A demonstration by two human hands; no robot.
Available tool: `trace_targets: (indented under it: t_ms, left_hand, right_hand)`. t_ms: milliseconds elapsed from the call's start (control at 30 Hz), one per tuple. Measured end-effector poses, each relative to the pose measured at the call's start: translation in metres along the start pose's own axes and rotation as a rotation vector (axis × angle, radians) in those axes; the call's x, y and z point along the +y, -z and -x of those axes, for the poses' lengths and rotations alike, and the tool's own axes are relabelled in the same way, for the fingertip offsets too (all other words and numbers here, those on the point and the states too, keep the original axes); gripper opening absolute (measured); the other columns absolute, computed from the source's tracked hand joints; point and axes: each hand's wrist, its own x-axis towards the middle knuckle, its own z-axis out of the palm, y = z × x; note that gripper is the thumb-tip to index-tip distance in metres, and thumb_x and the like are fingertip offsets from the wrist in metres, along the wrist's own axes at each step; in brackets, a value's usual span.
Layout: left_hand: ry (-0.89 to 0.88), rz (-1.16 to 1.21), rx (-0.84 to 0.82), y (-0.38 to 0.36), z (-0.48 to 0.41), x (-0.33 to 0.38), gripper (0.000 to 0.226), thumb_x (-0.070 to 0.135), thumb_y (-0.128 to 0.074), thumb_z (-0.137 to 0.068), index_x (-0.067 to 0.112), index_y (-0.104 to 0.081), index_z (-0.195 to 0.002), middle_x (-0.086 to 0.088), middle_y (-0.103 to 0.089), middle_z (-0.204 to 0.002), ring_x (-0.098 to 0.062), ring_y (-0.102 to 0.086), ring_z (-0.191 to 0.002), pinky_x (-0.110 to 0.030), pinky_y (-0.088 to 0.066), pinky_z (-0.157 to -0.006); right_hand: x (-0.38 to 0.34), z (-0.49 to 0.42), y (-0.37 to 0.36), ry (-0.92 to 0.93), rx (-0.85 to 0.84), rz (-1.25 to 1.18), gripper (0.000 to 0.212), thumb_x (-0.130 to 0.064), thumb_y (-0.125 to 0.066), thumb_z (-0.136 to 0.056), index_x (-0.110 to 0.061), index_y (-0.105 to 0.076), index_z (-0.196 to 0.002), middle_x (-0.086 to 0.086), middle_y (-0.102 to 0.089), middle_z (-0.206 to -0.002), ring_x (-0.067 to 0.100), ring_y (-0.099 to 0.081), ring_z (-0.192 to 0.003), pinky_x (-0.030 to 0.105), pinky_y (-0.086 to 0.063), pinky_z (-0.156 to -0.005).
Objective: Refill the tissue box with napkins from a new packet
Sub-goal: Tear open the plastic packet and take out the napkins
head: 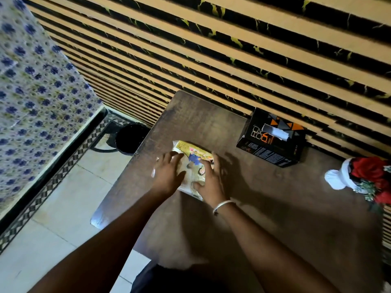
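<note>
The yellow napkin packet lies flat on the table, a little left of the frame's centre, with both hands on top of it. The left hand covers its left side, fingers spread and extended over the wrapper; the right hand presses on its right and lower edge, fingers splayed, with a white bangle at the wrist. Neither hand is closed around the packet; both rest open on it.

To the upper right of the packet, well apart from the hands, the black tissue box stands against the wall, a white tissue poking from its top slot. At the right edge of the frame a white vase with red flowers sits on the same surface.

The dark brown table butts against a wall of tan and black horizontal slats. Left of the table, a black bin stands on the pale tiled floor, and a blue-flowered cloth fills the upper left.
</note>
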Motion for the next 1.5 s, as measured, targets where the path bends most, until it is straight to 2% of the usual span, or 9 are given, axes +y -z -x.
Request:
trace_targets:
  t_ms: [167, 433, 667, 800, 867, 1000, 1167, 1367, 1500]
  left_hand:
    - [0.011, -0.13, -0.158, -0.01, -0.01, 0.016, 0.055, 0.033, -0.068, -0.084, 0.018, -0.054, -0.136, -0.01, -0.056, -0.131, -0.034, -0.046, -0.122, -0.043, -0.036, -0.099]
    - [0.127, -0.295, -0.198, -0.01, -0.024, 0.03, 0.041, 0.032, -0.069, -0.085, 0.016, -0.058, -0.121, -0.008, -0.064, -0.121, -0.031, -0.047, -0.123, -0.045, -0.03, -0.102]
    - [0.052, 0.048, -0.206, 0.011, -0.016, 0.018, 0.008, 0.017, -0.077, -0.077, 0.022, -0.07, -0.078, 0.0, -0.072, -0.09, -0.023, -0.064, -0.094, -0.041, -0.044, -0.092]
    - [-0.134, 0.158, -0.232, 0.037, 0.022, -0.004, 0.01, 0.009, -0.079, -0.074, 0.013, -0.072, -0.08, -0.001, -0.073, -0.087, -0.017, -0.064, -0.082, -0.031, -0.05, -0.076]
    - [-0.203, 0.108, -0.249, 0.042, 0.041, -0.016, 0.011, 0.009, -0.078, -0.075, 0.016, -0.07, -0.079, 0.006, -0.07, -0.083, -0.008, -0.059, -0.075, -0.024, -0.046, -0.071]
    - [-0.174, 0.024, -0.203, 0.044, 0.068, -0.032, 0.009, 0.018, -0.071, -0.076, 0.023, -0.066, -0.083, 0.009, -0.067, -0.081, -0.009, -0.058, -0.075, -0.03, -0.048, -0.072]
    - [-0.129, -0.089, -0.147, 0.042, 0.093, -0.034, 0.014, 0.017, -0.073, -0.075, 0.026, -0.064, -0.082, 0.006, -0.064, -0.085, -0.02, -0.057, -0.084, -0.039, -0.048, -0.076]
    - [-0.192, -0.096, 0.104, 0.034, 0.121, -0.028, 0.021, 0.022, -0.071, -0.087, 0.017, -0.068, -0.108, -0.004, -0.062, -0.107, -0.026, -0.054, -0.101, -0.039, -0.047, -0.084]
    - [-0.343, -0.192, 0.097, 0.027, 0.127, -0.017, 0.014, 0.02, -0.063, -0.093, 0.012, -0.07, -0.101, -0.008, -0.066, -0.102, -0.028, -0.06, -0.097, -0.041, -0.048, -0.084]
  right_hand:
    - [-0.012, -0.018, -0.001, 0.132, -0.188, 0.121, 0.086, -0.035, -0.074, -0.078, -0.017, -0.032, -0.152, 0.011, -0.014, -0.165, 0.029, -0.006, -0.154, 0.045, -0.007, -0.121]
    - [-0.003, -0.025, -0.006, 0.124, -0.337, 0.146, 0.105, -0.038, -0.082, -0.072, -0.01, -0.023, -0.154, 0.011, -0.005, -0.167, 0.027, -0.002, -0.155, 0.04, -0.007, -0.126]
    - [0.002, -0.031, 0.004, 0.093, -0.433, 0.001, 0.101, -0.028, -0.084, -0.071, -0.012, -0.027, -0.154, 0.009, -0.002, -0.167, 0.026, 0.0, -0.155, 0.035, -0.009, -0.124]
    - [0.007, -0.025, 0.012, 0.094, -0.316, -0.22, 0.059, 0.001, -0.064, -0.072, -0.018, -0.063, -0.127, 0.008, -0.037, -0.152, 0.023, -0.033, -0.143, 0.024, -0.025, -0.115]
    - [0.01, -0.019, 0.012, 0.148, -0.26, -0.238, 0.043, -0.003, -0.061, -0.07, -0.016, -0.072, -0.109, 0.004, -0.055, -0.127, 0.02, -0.05, -0.124, 0.025, -0.034, -0.108]
    - [0.0, 0.002, 0.014, 0.229, -0.467, -0.288, 0.019, -0.012, -0.07, -0.078, -0.011, -0.075, -0.096, 0.002, -0.07, -0.099, 0.005, -0.059, -0.08, 0.018, -0.045, -0.079]
    - [-0.001, 0.025, -0.007, 0.328, -0.562, -0.073, 0.013, -0.029, -0.078, -0.076, -0.019, -0.074, -0.082, -0.004, -0.07, -0.079, 0.01, -0.064, -0.072, 0.031, -0.056, -0.073]
    - [-0.008, 0.036, -0.02, 0.035, -0.393, -0.491, 0.018, -0.007, -0.079, -0.077, 0.003, -0.065, -0.071, 0.005, -0.062, -0.066, 0.013, -0.055, -0.066, 0.03, -0.049, -0.068]
    - [-0.005, 0.031, -0.017, 0.052, -0.266, -0.566, 0.042, -0.034, -0.067, -0.086, -0.004, -0.051, -0.062, 0.015, -0.054, -0.058, 0.014, -0.045, -0.061, 0.037, -0.045, -0.063]
